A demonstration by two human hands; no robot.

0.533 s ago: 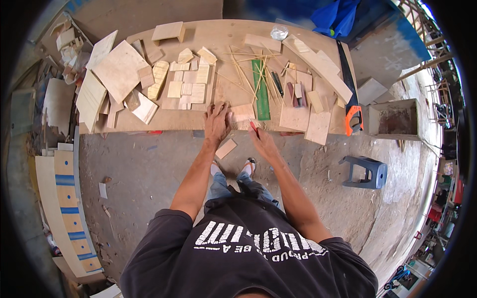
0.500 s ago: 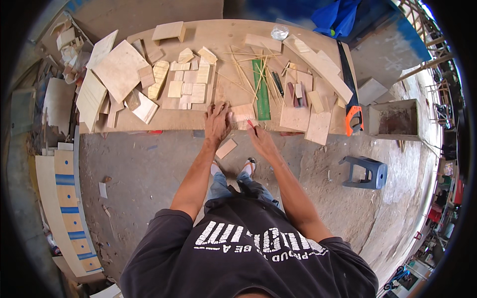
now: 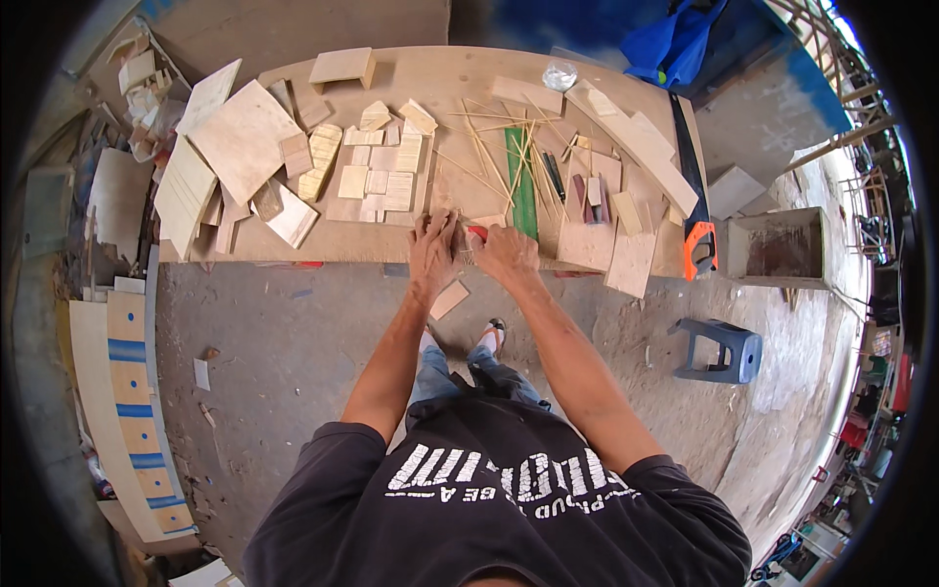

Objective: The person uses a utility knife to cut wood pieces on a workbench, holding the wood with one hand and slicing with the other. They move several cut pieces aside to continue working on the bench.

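My left hand rests at the near edge of the wooden bench, fingers spread and bent, touching the surface beside a small light wooden piece. My right hand is closed on a slim red tool over that piece, close to my left hand's thumb. The piece is mostly hidden by my hands. Just beyond lie a green ruler, scattered thin sticks, dark pens and a board with small blocks.
Loose boards crowd the bench's left; more planks and an orange-handled saw lie at the right. A grey stool, a box, a striped panel and an offcut are around me below.
My right hand has moved leftward and slightly up with the red tool, nearer my left hand, and now covers much of the small piece. The view has shifted slightly.
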